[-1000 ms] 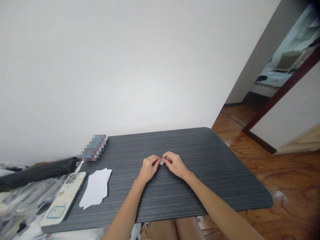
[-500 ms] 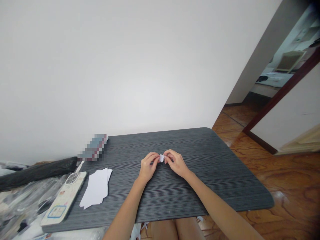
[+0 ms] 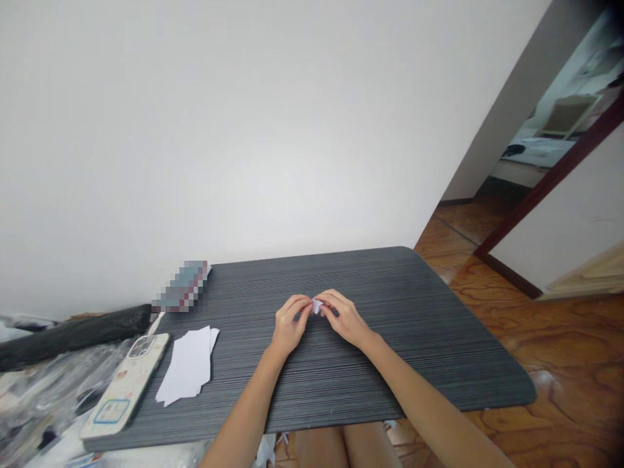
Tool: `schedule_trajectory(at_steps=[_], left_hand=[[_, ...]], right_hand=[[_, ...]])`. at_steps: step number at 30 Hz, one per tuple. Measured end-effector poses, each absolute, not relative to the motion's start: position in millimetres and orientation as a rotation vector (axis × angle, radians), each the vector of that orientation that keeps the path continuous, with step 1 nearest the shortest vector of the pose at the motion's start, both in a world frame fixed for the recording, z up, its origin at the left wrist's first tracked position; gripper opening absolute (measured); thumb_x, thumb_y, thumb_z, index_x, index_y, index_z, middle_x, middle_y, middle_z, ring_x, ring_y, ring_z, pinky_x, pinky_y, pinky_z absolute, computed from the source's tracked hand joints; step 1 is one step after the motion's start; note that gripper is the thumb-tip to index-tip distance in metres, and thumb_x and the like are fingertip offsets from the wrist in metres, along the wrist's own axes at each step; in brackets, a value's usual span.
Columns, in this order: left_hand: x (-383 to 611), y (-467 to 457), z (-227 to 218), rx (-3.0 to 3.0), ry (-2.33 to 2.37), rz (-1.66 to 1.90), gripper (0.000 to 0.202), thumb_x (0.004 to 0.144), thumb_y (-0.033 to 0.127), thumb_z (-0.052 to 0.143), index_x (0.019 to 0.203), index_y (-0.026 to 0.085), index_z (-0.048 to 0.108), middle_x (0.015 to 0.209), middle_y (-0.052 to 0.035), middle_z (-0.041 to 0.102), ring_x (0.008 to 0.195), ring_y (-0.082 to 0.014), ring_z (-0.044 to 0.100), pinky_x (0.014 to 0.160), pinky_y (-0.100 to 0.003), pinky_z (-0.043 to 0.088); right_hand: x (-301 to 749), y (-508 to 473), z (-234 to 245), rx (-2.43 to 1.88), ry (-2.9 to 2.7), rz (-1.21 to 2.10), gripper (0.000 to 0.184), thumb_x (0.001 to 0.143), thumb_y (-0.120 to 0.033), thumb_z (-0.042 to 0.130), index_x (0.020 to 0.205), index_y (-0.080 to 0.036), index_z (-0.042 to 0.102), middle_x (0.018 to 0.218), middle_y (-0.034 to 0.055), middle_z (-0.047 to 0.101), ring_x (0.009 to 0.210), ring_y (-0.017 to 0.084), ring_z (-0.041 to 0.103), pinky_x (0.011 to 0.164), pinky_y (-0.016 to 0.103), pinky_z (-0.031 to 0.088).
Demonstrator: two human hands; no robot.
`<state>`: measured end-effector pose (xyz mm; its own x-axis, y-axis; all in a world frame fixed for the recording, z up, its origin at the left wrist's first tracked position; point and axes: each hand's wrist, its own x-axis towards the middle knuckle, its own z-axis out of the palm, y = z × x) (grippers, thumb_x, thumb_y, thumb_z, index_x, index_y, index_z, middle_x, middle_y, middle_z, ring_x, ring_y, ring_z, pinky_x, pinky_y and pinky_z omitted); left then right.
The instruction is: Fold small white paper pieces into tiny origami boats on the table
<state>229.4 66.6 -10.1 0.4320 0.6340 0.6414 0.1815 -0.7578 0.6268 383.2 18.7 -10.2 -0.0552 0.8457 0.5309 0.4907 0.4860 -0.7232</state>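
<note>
Between my two hands, just above the dark table (image 3: 370, 383), is a small piece of folded white paper (image 3: 316, 306). My left hand (image 3: 291, 320) pinches its left side between thumb and fingers. On the other side, my right hand (image 3: 341, 315) grips the paper's right edge with bent fingers, its tips partly covering it. The exact folds are too small to make out. To the left of my hands lies a loose stack of white paper sheets (image 3: 188, 365), touched by neither hand.
A phone in a pale case (image 3: 127, 383) lies at the table's left edge, a cable at its top. Behind it sits a blurred-out box-like object (image 3: 182, 286). Plastic-wrapped items (image 3: 58, 383) and a black roll (image 3: 73, 338) crowd the left side. A white wall (image 3: 273, 162) rises behind.
The small paper has changed shape between my fingers, from a flatter square look to a more creased, pointed one. My right fingers have shifted slightly over it. The rest stays put.
</note>
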Motion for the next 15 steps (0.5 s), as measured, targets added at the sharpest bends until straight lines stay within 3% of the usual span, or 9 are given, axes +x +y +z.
schedule_trajectory(at_steps=[9,15], left_hand=[[231.7,64.3,-10.7,1.989,0.749,1.216,0.015,0.081,0.020,0.046,0.083,0.015,0.059,0.085,-0.0069,0.059,0.072,-0.0133,0.058,0.065,-0.026,0.051],[231.8,64.9,-14.4,1.913,0.767,1.171,0.018,0.083,0.022,0.042,0.091,0.016,0.057,0.092,-0.0079,0.063,0.080,-0.0156,0.060,0.074,-0.029,0.049]], right_hand=[[379.1,20.0,-8.8,-1.087,-1.521,0.555,0.014,0.081,-0.019,0.044,0.086,-0.018,0.057,0.087,0.0055,0.054,0.061,0.011,0.055,0.060,0.025,0.050],[377.0,21.0,-13.8,-1.074,-1.467,0.621,0.013,0.082,-0.023,0.044,0.085,-0.018,0.055,0.088,0.0057,0.052,0.061,0.010,0.055,0.061,0.026,0.051]])
